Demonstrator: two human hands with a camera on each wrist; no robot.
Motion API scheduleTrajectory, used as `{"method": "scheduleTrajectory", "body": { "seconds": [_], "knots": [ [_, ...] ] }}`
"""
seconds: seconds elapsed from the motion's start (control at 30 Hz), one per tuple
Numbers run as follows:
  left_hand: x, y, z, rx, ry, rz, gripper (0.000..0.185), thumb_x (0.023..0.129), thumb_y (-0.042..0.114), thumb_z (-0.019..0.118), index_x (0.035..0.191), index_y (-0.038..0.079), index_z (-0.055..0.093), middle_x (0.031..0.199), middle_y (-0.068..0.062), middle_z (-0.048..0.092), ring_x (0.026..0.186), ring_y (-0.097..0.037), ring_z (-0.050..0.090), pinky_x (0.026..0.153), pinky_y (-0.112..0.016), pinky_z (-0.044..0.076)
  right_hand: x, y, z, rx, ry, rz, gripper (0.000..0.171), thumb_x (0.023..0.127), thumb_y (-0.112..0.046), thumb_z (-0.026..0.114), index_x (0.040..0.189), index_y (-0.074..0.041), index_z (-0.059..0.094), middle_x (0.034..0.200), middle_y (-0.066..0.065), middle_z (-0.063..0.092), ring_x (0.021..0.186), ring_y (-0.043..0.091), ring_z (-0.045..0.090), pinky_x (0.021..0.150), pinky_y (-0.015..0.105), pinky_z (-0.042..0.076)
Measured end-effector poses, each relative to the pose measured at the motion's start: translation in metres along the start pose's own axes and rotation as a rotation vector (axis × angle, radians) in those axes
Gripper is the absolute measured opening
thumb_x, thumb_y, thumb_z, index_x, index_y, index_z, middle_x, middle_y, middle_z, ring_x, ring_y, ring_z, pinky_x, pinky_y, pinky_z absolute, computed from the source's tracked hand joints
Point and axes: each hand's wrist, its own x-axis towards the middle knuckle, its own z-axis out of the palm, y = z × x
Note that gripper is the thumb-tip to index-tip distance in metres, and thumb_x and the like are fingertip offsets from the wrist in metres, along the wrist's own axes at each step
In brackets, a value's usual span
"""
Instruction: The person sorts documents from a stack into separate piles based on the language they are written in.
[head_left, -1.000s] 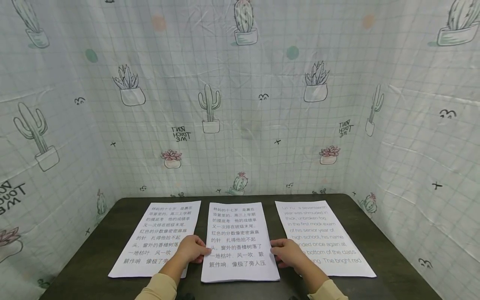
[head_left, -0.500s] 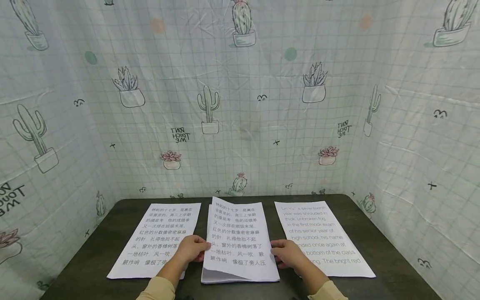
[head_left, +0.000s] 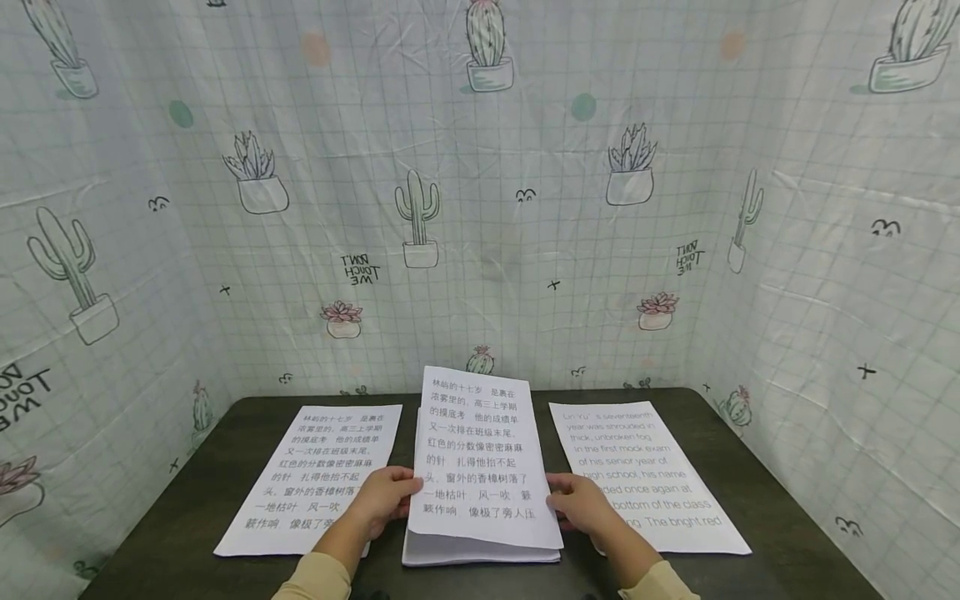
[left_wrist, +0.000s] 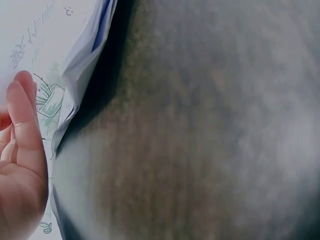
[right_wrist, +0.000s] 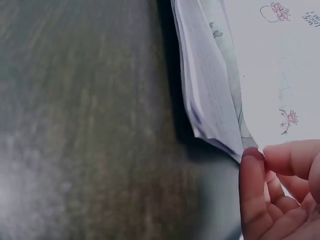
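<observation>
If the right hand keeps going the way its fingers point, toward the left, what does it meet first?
Probably nothing new: the right hand already pinches the lifted top sheet at its right edge. Farther along, it would likely meet the left hand, though depth is unclear.

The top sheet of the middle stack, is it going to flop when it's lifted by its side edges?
Probably somewhat. The top sheet, thin printed paper, is pinched by both hands, left and right; its far end looks raised off the stack, so it likely bends easily. Likely very light.

Left sheet (head_left: pixel 311 475) corner under left hand (head_left: pixel 384 498), wrist views blurred, forearms cut off
</observation>
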Motion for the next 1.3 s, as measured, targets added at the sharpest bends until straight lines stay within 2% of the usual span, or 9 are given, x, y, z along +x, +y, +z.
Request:
{"method": "scheduleTrajectory", "body": {
  "seconds": [0.17,0.3,0.5,0.83,1.3],
  "knots": [
    [0.000,0.000,-0.003,-0.053,0.012,-0.008,0.034,0.090,0.006,0.061,0.119,-0.011,0.058,0.088,-0.007,0.068,0.070,-0.011,0.063,0.063,-0.025,0.055,0.000,-0.006,0.000,0.037,0.018,-0.034,0.048,0.088,-0.003,0.060,0.134,0.007,0.053,0.099,0.015,0.064,0.081,0.018,0.064,0.073,0.040,0.060],
    [-0.002,0.001,-0.010,-0.080,0.027,-0.011,0.041,0.084,0.000,0.056,0.123,-0.013,0.056,0.091,-0.010,0.069,0.074,-0.013,0.064,0.066,-0.027,0.056,0.000,-0.011,0.004,0.077,0.023,-0.042,0.049,0.087,-0.001,0.060,0.134,0.007,0.053,0.095,0.013,0.062,0.080,0.018,0.063,0.074,0.040,0.060],
    [-0.005,0.000,-0.035,-0.098,0.074,-0.037,0.048,0.083,-0.002,0.054,0.131,-0.010,0.053,0.099,-0.012,0.070,0.078,-0.014,0.066,0.068,-0.028,0.057,0.007,-0.025,0.024,0.129,-0.013,-0.056,0.053,0.083,0.004,0.058,0.136,0.007,0.052,0.094,0.011,0.058,0.078,0.018,0.059,0.066,0.034,0.058],
    [-0.013,-0.007,-0.076,-0.112,0.158,-0.019,0.047,0.088,-0.002,0.051,0.135,-0.008,0.051,0.100,-0.011,0.071,0.080,-0.014,0.068,0.066,-0.029,0.058,0.014,-0.050,0.060,0.135,-0.114,-0.045,0.056,0.085,0.000,0.059,0.140,0.002,0.049,0.099,0.012,0.057,0.080,0.019,0.064,0.070,0.035,0.059],
    [-0.020,-0.018,-0.120,-0.090,0.203,-0.038,0.048,0.092,0.001,0.050,0.139,-0.008,0.046,0.093,-0.005,0.070,0.077,-0.013,0.068,0.063,-0.028,0.057,0.017,-0.070,0.100,0.193,-0.182,-0.043,0.056,0.086,-0.001,0.060,0.141,-0.001,0.050,0.099,0.011,0.058,0.079,0.019,0.062,0.068,0.031,0.058]
  ]
}}
